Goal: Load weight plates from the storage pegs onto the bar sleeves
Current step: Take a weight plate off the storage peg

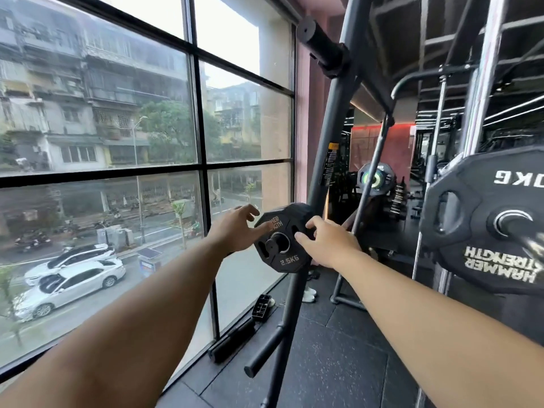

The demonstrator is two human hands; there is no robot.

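Window-side rack [337, 119], small plate [287, 260] between both hands [235, 231] [329, 245]

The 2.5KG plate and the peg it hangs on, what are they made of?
The 2.5KG plate looks rubber-coated, maybe urethane: matte black, dull sheen, moulded letters, rounded edges. Any metal inside is hidden. The peg looks like steel tube painted matte black, smooth and round like the rack's frame. The ring around the plate's hole shines like bare metal.

Daylight is streaming through a black-framed window [203, 167] on the left, showing cars [73, 279] and apartment blocks [88, 92]; dark rubber floor [338, 366] is running toward a red wall [396, 148].
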